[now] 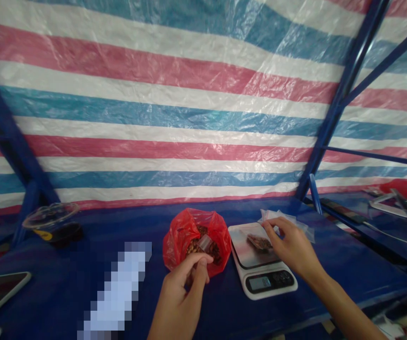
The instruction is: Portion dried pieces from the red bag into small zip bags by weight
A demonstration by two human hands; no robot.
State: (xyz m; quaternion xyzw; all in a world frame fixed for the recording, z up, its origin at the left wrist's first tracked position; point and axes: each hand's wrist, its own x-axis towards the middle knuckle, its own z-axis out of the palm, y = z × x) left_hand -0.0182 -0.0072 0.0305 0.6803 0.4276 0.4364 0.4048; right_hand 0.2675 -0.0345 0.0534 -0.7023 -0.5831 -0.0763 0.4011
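A red plastic bag [175, 245] stands with its mouth gaping, and small brown pieces show inside. Among them lies a small clear plastic piece [205, 242], perhaps a cup or scoop. My left hand [187, 285] is at the bag's near rim, thumb and fingers pressed together; what they pinch is hidden. On the plate of the white kitchen scale [240, 278] rests a small clear plastic bag [259, 242] holding brown pieces. My right hand [290, 243] reaches over the scale's right side, its fingers closed at this small bag's upper edge. The scale's display is unreadable.
Clear empty bags [304, 229] lie behind my right hand. At left are a plastic cup [54, 224] with dark contents, a phone [1, 293] and a blurred-out strip [118, 293]. Blue metal posts [334, 113] and a striped sheet [189, 113] stand behind the blue tabletop [224, 311].
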